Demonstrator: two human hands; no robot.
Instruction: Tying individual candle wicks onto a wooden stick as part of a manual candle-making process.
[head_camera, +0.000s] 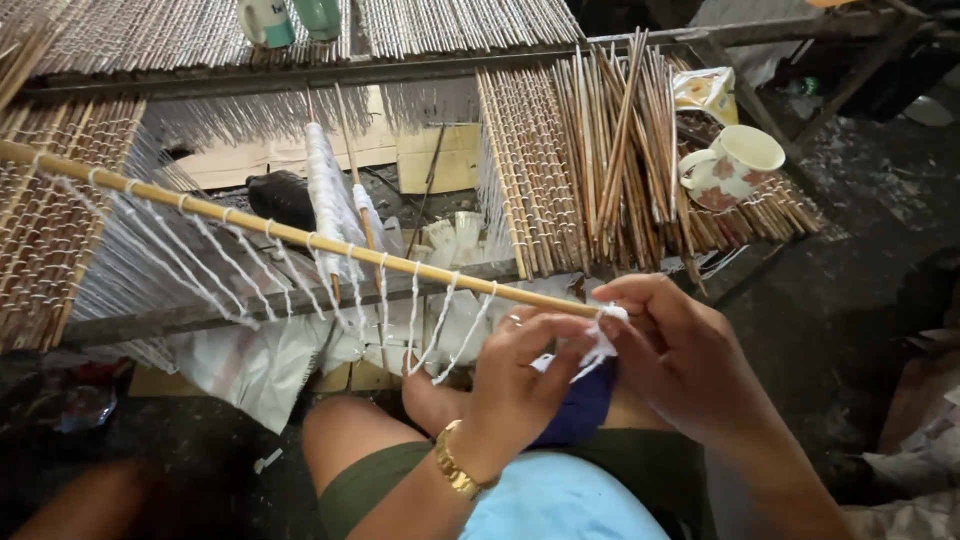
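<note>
- The left hand (520, 375) is closed at the fingertips, pinching the white string (600, 335) at the near end of a long bamboo stick (300, 235); a ring sits on one finger and a gold watch (455, 470) on the wrist.
- The right hand (680, 355) is curled in from the other side, its thumb and forefinger pinched shut on the same bit of white string, touching the left fingertips.
- The bamboo stick runs slantwise from the upper left down to the hands, with white string looped round it at even gaps and hanging down towards the loom frame (300, 305).
- Beyond the hands a woven mat of thin sticks (545, 170) lies on the frame, with a loose bundle of brown sticks (625, 140) resting on top of it.
- A flowered mug (735, 165) lies on its side on the sticks at the right, just beside the bundle.
- Two pale green cups (290, 20) stand at the top edge, on the far mat.
- A dark spool (280, 195) sits under the threads, behind the stick.
- The person's bare knees and green shorts (370, 485) fill the bottom, with a blue cloth (585, 405) under the hands.
</note>
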